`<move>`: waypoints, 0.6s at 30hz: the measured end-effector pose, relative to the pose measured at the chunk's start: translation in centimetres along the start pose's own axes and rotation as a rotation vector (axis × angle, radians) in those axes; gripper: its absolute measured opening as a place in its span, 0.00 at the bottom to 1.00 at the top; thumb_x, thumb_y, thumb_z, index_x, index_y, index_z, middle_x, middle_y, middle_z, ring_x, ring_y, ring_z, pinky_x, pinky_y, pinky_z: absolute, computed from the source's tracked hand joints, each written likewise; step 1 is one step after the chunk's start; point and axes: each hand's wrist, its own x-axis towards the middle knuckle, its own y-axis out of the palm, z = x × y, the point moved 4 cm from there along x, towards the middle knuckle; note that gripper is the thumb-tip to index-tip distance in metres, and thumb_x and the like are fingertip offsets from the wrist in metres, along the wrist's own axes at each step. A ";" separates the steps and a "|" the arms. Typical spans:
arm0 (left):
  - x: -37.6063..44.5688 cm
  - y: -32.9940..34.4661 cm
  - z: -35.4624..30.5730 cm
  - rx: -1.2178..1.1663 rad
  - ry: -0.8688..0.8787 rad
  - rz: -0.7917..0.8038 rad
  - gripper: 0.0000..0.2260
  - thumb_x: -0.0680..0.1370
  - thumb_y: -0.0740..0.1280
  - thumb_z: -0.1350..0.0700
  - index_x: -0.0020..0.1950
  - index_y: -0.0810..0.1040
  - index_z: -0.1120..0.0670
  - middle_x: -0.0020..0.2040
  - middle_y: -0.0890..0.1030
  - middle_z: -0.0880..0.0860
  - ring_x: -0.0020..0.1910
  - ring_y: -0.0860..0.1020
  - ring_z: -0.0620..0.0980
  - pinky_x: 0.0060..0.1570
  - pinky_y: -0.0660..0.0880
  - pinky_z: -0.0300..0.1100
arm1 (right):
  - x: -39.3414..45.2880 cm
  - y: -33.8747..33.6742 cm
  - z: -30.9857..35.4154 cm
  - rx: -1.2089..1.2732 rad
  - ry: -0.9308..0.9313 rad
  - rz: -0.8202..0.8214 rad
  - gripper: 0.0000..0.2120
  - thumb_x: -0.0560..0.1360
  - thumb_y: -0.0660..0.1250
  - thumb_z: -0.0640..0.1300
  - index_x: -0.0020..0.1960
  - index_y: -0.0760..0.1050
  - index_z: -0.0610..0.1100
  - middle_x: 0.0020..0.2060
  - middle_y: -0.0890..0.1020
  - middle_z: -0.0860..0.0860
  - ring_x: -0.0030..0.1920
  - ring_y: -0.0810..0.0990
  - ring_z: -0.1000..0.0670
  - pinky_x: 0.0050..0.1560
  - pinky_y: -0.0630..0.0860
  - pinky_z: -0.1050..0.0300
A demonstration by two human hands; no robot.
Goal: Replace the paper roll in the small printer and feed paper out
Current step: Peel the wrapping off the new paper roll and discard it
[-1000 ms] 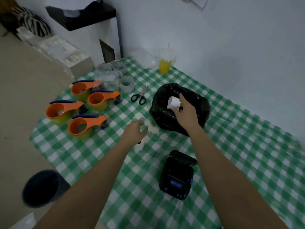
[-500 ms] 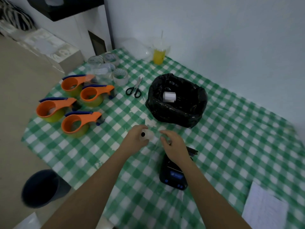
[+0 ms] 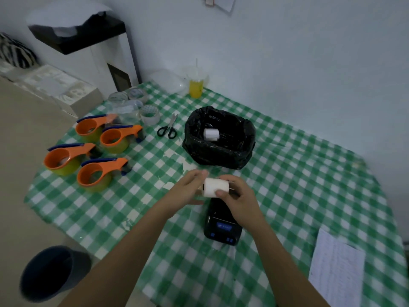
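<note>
A white paper roll (image 3: 215, 187) is held sideways between both hands, just above the far end of the small black printer (image 3: 222, 227) on the green checked tablecloth (image 3: 287, 185). My left hand (image 3: 188, 190) grips the roll's left end. My right hand (image 3: 238, 196) grips its right end, thumb on the front. The printer's top is partly hidden by my right hand, so its lid state is unclear. Another white roll (image 3: 211, 134) lies inside the black-bag-lined bin (image 3: 219, 138) behind.
Several orange tape dispensers (image 3: 93, 156) and clear tape rolls (image 3: 149, 114) sit at the left, scissors (image 3: 167, 129) beside the bin, a yellow drink cup (image 3: 196, 85) at the wall. A printed sheet (image 3: 336, 271) lies at the right. A dark bucket (image 3: 51, 271) stands on the floor.
My right hand left the bin, where a roll stays, and came back to the left hand. Both hands now hold the paper roll sideways over the printer.
</note>
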 end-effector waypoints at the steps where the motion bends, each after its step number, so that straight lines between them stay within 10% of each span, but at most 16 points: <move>1: -0.2 0.3 0.0 0.003 -0.043 0.007 0.19 0.77 0.57 0.41 0.63 0.70 0.49 0.61 0.76 0.53 0.54 0.81 0.54 0.54 0.80 0.50 | -0.6 -0.2 0.3 -0.031 -0.045 -0.029 0.14 0.73 0.69 0.38 0.53 0.75 0.54 0.54 0.77 0.49 0.54 0.78 0.55 0.54 0.77 0.61; 18: -4.6 3.3 -1.9 -0.026 0.231 0.037 0.12 0.78 0.63 0.56 0.61 0.73 0.51 0.57 0.77 0.50 0.55 0.79 0.49 0.53 0.80 0.41 | -4.4 -2.5 3.8 -0.081 -0.142 -0.136 0.09 0.76 0.65 0.39 0.55 0.79 0.44 0.53 0.81 0.49 0.53 0.78 0.56 0.49 0.74 0.72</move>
